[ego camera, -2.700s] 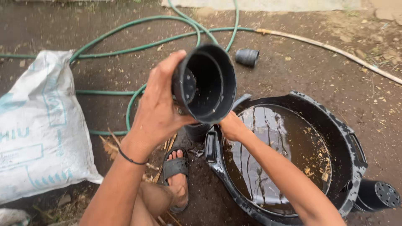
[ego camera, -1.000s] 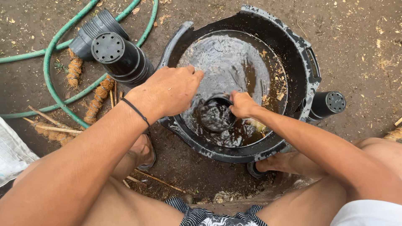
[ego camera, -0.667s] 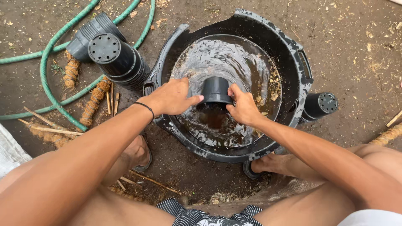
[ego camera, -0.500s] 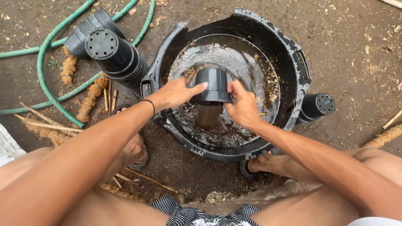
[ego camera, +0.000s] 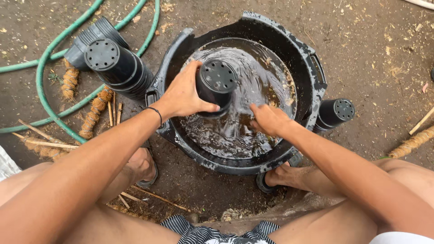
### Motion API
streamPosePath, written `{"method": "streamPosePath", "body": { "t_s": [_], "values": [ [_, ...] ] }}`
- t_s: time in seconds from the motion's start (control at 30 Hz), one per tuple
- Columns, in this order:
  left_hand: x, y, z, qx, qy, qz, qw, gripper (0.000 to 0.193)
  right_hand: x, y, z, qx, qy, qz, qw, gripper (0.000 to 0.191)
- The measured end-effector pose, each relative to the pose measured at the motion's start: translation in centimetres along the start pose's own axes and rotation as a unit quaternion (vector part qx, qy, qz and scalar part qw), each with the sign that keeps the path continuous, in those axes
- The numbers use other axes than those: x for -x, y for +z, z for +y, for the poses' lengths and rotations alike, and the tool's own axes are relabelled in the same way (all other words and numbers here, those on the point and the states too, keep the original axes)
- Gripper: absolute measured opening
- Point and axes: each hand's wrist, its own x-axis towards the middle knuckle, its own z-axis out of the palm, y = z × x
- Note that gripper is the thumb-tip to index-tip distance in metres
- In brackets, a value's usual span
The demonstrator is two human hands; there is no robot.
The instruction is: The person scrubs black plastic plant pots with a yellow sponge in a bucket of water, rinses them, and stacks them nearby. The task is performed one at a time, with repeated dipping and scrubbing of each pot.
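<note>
The left hand (ego camera: 183, 97) grips a small black plastic plant pot (ego camera: 216, 86), upturned, above the muddy water in a round black plastic tub (ego camera: 316, 77). The right hand (ego camera: 270, 119) hangs open over the water, holding nothing. Stacked black pots (ego camera: 115, 68) lie beside a green hose (ego camera: 45, 68) on the ground.

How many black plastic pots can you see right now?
4 separate spots: one pot upside down in the left hand over the water tub, a nested stack at left, another behind it, one right of the tub. Stacks may hide more.
</note>
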Motion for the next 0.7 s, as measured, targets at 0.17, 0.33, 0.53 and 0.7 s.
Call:
{"method": "streamPosePath", "body": {
  "t_s": [0.17, 0.33, 0.53, 0.7],
  "values": [
    [0.5, 0.5, 0.7, 0.038, 0.036, -0.006, 0.999, 0.111, -1.2, 5.0, 2.2, 0.069, 0.061, -0.132, 0.987, 0.091],
    [0.4, 1.0, 0.9, 0.021, 0.049, -0.025, 0.998, 0.111, -2.3, 6.9, 2.7, 0.042, 0.033, -0.098, 0.994, 0.075],
    [0.0, 1.6, -0.1, 0.029, 0.003, -0.046, 0.999, 0.103, -2.2, 0.9, 1.9, -0.256, 0.123, 0.006, 0.959, 0.052],
    [-0.5, 2.5, -0.2, -0.019, 0.017, -0.045, 0.999, 0.099, -0.5, -7.6, 0.8, -0.417, 0.035, 0.127, 0.899, 0.042]
  ]
}}
